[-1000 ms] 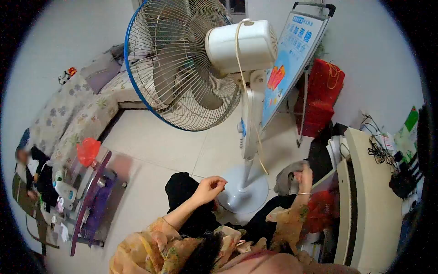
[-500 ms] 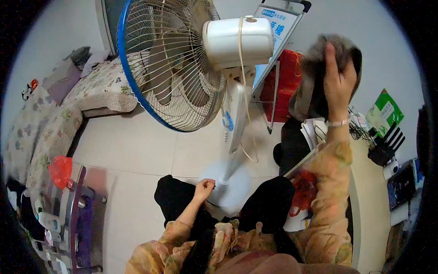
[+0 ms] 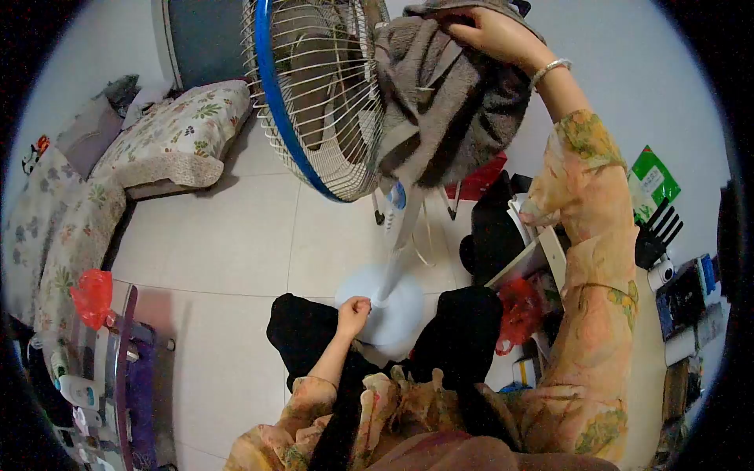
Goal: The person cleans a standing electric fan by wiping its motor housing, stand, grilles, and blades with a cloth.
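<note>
A grey-brown cloth (image 3: 440,102) hangs over the motor housing at the back of the standing fan (image 3: 275,86), hiding the housing. My right hand (image 3: 499,35) grips the top of this cloth, with the fingers partly tucked into its folds. My left hand (image 3: 354,315) is closed above my lap, in front of the fan's round white base (image 3: 404,310); whether anything is inside it is too small to tell. The fan's blue-rimmed cage faces left.
A sofa with a floral cover (image 3: 177,137) lies at the left. Below it stands a purple-edged low table (image 3: 124,377) with a red bag (image 3: 93,298). At the right are a cream cabinet (image 3: 648,353), a black router (image 3: 658,235) and a red bag near my knee.
My right hand has lifted the cloth from low beside my right knee, up and then left onto the fan's motor housing. My left hand has come a little lower and left, remaining closed.
</note>
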### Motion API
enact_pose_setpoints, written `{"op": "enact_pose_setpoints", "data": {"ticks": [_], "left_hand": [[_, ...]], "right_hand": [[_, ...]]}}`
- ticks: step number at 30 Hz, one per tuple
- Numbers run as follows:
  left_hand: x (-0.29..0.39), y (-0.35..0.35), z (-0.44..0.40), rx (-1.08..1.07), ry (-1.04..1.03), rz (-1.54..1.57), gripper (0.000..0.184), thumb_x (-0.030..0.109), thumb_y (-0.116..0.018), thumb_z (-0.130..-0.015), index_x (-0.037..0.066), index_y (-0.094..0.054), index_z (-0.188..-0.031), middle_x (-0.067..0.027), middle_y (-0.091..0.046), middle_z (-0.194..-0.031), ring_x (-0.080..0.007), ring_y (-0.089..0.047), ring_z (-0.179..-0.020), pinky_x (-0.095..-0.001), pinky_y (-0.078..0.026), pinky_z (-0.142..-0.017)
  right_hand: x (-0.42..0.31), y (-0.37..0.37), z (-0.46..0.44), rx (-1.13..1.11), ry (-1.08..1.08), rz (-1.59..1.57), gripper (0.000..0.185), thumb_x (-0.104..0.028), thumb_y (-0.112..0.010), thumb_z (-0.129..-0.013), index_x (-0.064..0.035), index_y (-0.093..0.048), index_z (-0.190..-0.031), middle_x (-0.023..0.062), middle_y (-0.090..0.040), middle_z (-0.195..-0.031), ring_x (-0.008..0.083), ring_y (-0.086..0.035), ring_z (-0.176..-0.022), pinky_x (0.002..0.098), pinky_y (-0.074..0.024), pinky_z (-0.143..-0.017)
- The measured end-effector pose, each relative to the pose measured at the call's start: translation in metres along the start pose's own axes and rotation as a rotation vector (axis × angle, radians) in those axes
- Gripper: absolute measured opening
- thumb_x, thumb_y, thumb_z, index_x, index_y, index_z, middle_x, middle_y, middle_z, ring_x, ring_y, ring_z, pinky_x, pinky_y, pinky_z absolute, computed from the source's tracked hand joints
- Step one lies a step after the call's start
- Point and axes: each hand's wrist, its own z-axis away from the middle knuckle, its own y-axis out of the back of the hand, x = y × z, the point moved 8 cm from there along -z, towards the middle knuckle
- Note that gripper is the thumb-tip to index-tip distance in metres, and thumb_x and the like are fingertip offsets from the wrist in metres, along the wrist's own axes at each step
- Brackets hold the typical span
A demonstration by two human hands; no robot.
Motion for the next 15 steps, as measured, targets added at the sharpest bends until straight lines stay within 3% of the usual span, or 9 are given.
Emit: {"op": "enact_pose_setpoints", "data": {"ticks": [1,2,5,9,10,13,15], "left_hand": [[0.0,0.0,-0.001,0.005,-0.014,0.015,0.02,0.011,-0.06,-0.087,-0.005,-0.066,-0.098,-0.0054,-0.067,-0.077,-0.0101,-0.059,-0.068,-0.0238,-0.048,-0.065],[0.001,0.001,-0.001,0.011,-0.027,0.03,0.02,0.011,-0.06,-0.087,-0.005,-0.065,-0.098,-0.0055,-0.067,-0.077,-0.0103,-0.059,-0.068,-0.024,-0.049,-0.065],[0.002,0.002,0.001,0.024,-0.034,-0.023,0.02,0.011,-0.06,-0.087,-0.005,-0.065,-0.098,-0.006,-0.067,-0.077,-0.0109,-0.06,-0.068,-0.0241,-0.049,-0.065],[-0.001,-0.001,0.002,0.0,-0.043,-0.019,0.02,0.011,-0.059,-0.088,-0.005,-0.065,-0.1,-0.0069,-0.067,-0.078,-0.0117,-0.061,-0.07,-0.0247,-0.049,-0.066],[0.0,-0.002,0.002,0.001,-0.04,-0.032,0.02,0.011,-0.059,-0.088,-0.005,-0.065,-0.1,-0.007,-0.067,-0.078,-0.0118,-0.061,-0.071,-0.0249,-0.049,-0.066],[-0.002,-0.003,0.002,-0.011,-0.027,-0.032,0.02,0.01,-0.06,-0.087,-0.004,-0.066,-0.1,-0.0066,-0.067,-0.079,-0.012,-0.062,-0.071,-0.0254,-0.05,-0.067],[-0.008,-0.003,0.0,-0.017,-0.021,-0.014,0.02,0.01,-0.06,-0.087,-0.004,-0.066,-0.1,-0.0063,-0.067,-0.079,-0.0119,-0.062,-0.072,-0.0256,-0.05,-0.067]], "right_hand": [[0.008,-0.002,-0.004,0.018,0.041,0.065,0.037,-0.023,-0.056,-0.088,-0.004,-0.062,-0.119,0.0194,-0.063,-0.118,0.0339,-0.058,-0.109,0.0401,-0.0451,-0.095],[0.019,-0.004,-0.004,-0.059,-0.186,0.068,0.036,-0.02,-0.058,-0.084,-0.0043,-0.064,-0.115,0.0184,-0.065,-0.114,0.034,-0.061,-0.103,0.041,-0.0476,-0.09],[-0.001,0.011,-0.004,-0.021,-0.112,0.113,0.036,-0.02,-0.059,-0.082,-0.0042,-0.064,-0.114,0.0178,-0.066,-0.112,0.0346,-0.062,-0.099,0.0413,-0.0483,-0.088],[-0.001,0.009,-0.009,-0.116,-0.327,0.218,0.032,-0.018,-0.059,-0.08,0.003,-0.064,-0.105,0.0237,-0.065,-0.1,0.0354,-0.062,-0.091,0.0442,-0.0491,-0.079],[-0.003,0.01,-0.011,-0.053,-0.285,0.285,0.028,-0.016,-0.058,-0.08,0.0056,-0.064,-0.097,0.0251,-0.065,-0.092,0.0366,-0.062,-0.083,0.0443,-0.0493,-0.075],[-0.045,0.013,-0.006,-0.184,-0.322,0.291,0.024,-0.014,-0.056,-0.08,0.0045,-0.064,-0.094,0.025,-0.065,-0.09,0.0385,-0.063,-0.081,0.0444,-0.0496,-0.075],[-0.039,0.002,-0.013,-0.072,-0.259,0.303,0.023,-0.011,-0.053,-0.079,0.0036,-0.063,-0.094,0.0252,-0.065,-0.093,0.0402,-0.063,-0.083,0.0455,-0.0496,-0.076]]}}
